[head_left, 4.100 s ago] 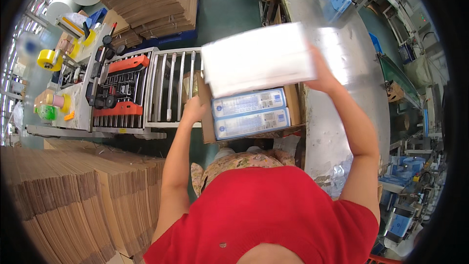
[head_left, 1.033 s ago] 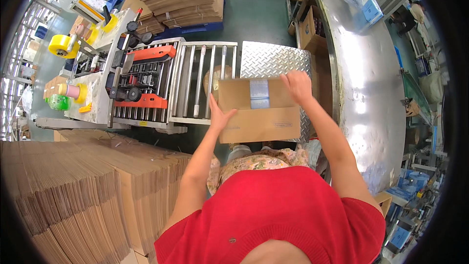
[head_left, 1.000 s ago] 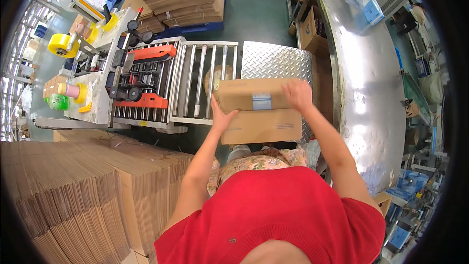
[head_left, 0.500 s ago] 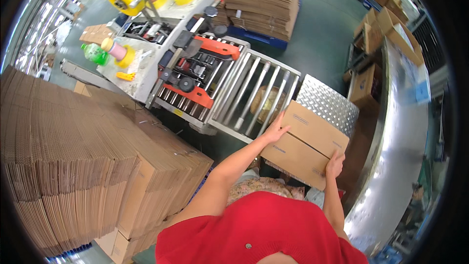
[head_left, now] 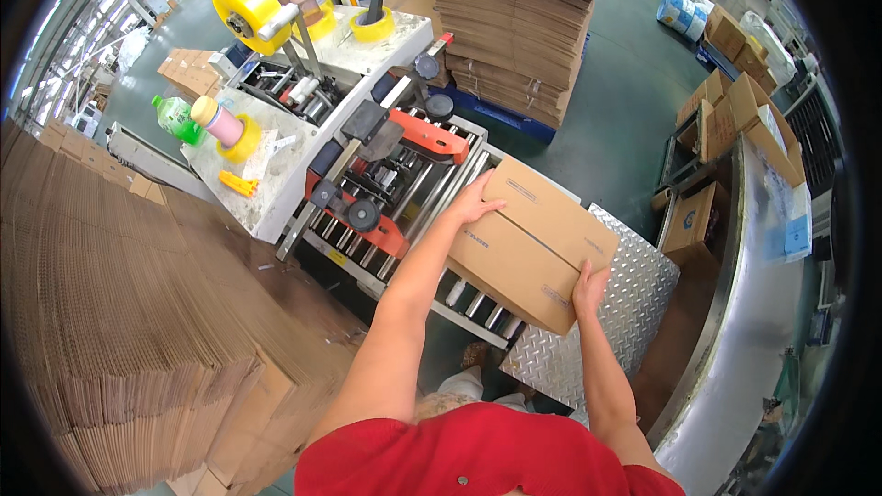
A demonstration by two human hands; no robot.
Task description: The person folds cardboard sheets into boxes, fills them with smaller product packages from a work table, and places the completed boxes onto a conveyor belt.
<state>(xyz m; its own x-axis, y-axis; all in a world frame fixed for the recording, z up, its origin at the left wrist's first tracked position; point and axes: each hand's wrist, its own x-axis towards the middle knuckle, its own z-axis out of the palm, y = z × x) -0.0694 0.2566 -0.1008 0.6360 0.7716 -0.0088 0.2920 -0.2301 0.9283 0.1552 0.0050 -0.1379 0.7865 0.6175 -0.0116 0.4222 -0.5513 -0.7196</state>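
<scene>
A brown cardboard box (head_left: 525, 243) with its top flaps folded down is held between my two hands. My left hand (head_left: 475, 201) grips its far-left side, fingers lying over the top near the seam. On the opposite side, my right hand (head_left: 589, 290) presses against the right edge by the other end of the seam. The box covers part of the roller conveyor (head_left: 464, 299) and overlaps the edge of the diamond-plate metal sheet (head_left: 634, 289). Whether its underside touches the rollers cannot be seen. Left of it stands the box-taping machine (head_left: 377, 179) with red guides.
Stacked flat cardboard (head_left: 138, 312) fills the left side, and another stack (head_left: 514, 32) rises at the back. Tape rolls (head_left: 241, 140) and a green bottle (head_left: 177, 119) stand on the machine. A curved metal counter (head_left: 735, 312) runs along the right, with open boxes (head_left: 767, 129) beyond.
Both hands have carried the box left and away from me, from beside the metal sheet to over the conveyor rollers. My view has shifted slightly.
</scene>
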